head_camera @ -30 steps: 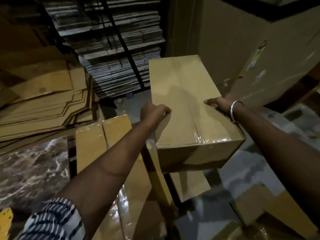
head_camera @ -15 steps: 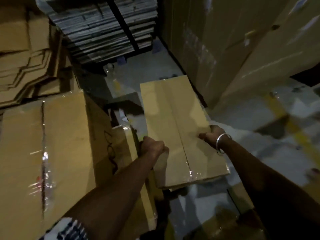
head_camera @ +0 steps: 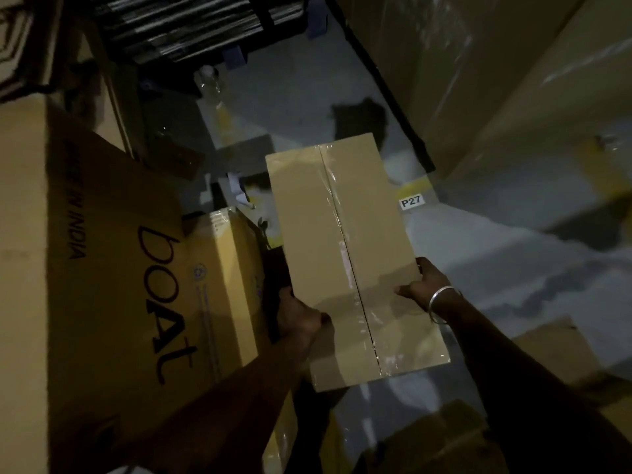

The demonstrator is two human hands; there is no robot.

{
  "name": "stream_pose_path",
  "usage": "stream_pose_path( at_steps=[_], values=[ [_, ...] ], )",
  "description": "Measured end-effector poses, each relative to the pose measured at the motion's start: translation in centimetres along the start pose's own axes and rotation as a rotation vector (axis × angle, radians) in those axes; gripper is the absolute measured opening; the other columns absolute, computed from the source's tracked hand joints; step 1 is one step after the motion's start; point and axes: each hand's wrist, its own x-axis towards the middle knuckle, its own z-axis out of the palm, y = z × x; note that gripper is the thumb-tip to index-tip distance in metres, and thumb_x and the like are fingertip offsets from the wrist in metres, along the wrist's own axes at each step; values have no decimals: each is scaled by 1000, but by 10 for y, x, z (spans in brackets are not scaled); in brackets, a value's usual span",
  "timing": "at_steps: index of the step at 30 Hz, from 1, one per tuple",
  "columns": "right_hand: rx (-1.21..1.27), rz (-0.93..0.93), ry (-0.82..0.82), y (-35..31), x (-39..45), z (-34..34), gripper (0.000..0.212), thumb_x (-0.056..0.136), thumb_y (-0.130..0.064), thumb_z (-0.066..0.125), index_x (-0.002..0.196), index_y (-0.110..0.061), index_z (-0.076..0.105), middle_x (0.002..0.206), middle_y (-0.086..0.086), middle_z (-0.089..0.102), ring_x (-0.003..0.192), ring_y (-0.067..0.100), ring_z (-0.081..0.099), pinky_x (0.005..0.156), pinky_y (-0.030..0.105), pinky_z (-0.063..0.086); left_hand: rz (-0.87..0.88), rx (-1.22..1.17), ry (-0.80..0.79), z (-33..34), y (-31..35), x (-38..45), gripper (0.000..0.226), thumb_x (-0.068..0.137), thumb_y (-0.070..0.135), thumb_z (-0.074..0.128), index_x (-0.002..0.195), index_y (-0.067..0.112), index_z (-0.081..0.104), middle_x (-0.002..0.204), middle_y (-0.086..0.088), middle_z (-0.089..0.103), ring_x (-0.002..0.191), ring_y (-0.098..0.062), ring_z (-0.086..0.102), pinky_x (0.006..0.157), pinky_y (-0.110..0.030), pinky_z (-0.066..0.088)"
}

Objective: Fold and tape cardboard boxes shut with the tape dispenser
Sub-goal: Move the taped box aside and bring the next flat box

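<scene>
While both hands hold it from either side, the scene reads as follows.

Box: a long brown cardboard box (head_camera: 342, 254), flaps closed, with clear tape along its centre seam, held above the grey floor (head_camera: 478, 241) with its long axis running away from the person.

Left hand: the left hand (head_camera: 299, 319) grips the box's left long edge near the close end, fingers curled round the edge (the fingertips go down the side and are hidden).

Right hand: the right hand (head_camera: 424, 285) grips the right long edge, roughly opposite the left, thumb lying on the top face and fingers wrapped over the side; a metal bangle (head_camera: 441, 302) sits on the wrist.

Box relative to grip: most of the box reaches forward beyond both hands; a shorter part projects back toward the person.

Left of box: a yellowish carton (head_camera: 225, 278) stands just beside it, and a large carton (head_camera: 102, 268) printed "boat" and "IN INDIA" is further left.

Floor label: a white tag reading "P27" (head_camera: 411, 201) lies just right of the box's far half.

Background: stacked flat cardboard (head_camera: 191, 25) at the top, tall cartons (head_camera: 513, 80) on the right (dim light blurs detail).
</scene>
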Motion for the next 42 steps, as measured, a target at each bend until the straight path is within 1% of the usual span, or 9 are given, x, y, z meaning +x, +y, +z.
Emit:
stream_pose_path(
  at_steps=[5, 11, 13, 17, 19, 24, 29, 36, 42],
  values=[
    [-10, 17, 4, -1, -1, -2, 60, 71, -21, 87, 124, -18, 60, 114, 6, 69, 105, 29, 64, 95, 40, 53, 15, -43, -60, 0, 0, -9, 86, 77, 18, 86, 148, 14, 38, 135, -10, 58, 123, -31, 55, 96, -34, 45],
    [-42, 75, 15, -6, -10, -1, 60, 75, -21, 83, 128, -16, 56, 116, 9, 66, 110, 31, 61, 91, 31, 48, 94, -81, -170, 0, 3, -19, 70, 79, 13, 83, 138, 20, 47, 124, -2, 60, 121, -22, 54, 95, -29, 43],
    [-65, 91, 26, -12, -18, 3, 65, 77, -21, 82, 133, -12, 51, 121, 13, 65, 114, 35, 60, 93, 34, 48, 94, -61, -167, -7, 11, -20, 62, 81, 18, 82, 135, 19, 50, 126, -5, 61, 120, -25, 56, 93, -30, 44],
    [-112, 124, 92, -39, -56, 12, 92, 77, -33, 79, 150, -10, 29, 137, 20, 50, 124, 42, 53, 103, 48, 48, 77, -29, -149, -35, 41, -35, 50, 89, 6, 68, 135, 7, 49, 129, -12, 61, 116, -30, 59, 92, -34, 51],
    [-148, 121, 152, -61, -81, 15, 89, 82, -36, 73, 152, -11, 27, 140, 21, 46, 128, 43, 49, 104, 51, 45, 130, -42, -164, -56, 61, -51, 44, 92, 5, 63, 134, 6, 50, 127, -10, 61, 115, -29, 59, 85, -28, 47],
    [-47, -23, 110, -143, -156, 16, 47, 90, -26, 67, 130, -3, 60, 129, 21, 64, 124, 37, 57, 100, 34, 43, 293, -70, -162, -128, 106, -94, 39, 90, 11, 64, 127, 8, 53, 124, -7, 61, 115, -29, 59, 77, -21, 38],
    [14, -198, 178, -236, -231, 20, 30, 87, -29, 67, 111, -13, 72, 110, 15, 73, 110, 34, 65, 91, 32, 49, 411, -260, -66, -215, 127, -139, 33, 90, 12, 66, 122, 14, 62, 120, -2, 66, 109, -23, 62, 90, -29, 50],
    [-1, -473, 296, -349, -333, 51, 20, 90, -22, 64, 102, -11, 74, 104, 17, 74, 102, 38, 66, 86, 37, 52, 625, -447, 78, -359, 105, -161, 18, 93, 6, 63, 107, 17, 66, 104, 0, 70, 93, -10, 62, 65, -1, 40],
    [-32, -620, 365, -427, -421, 142, 11, 90, -25, 65, 90, -15, 71, 85, 11, 71, 89, 35, 66, 67, 30, 41, 651, -597, 141, -494, 38, -136, 15, 89, 9, 65, 102, 15, 70, 102, -2, 73, 97, -19, 66, 86, -31, 51]
  ],
)
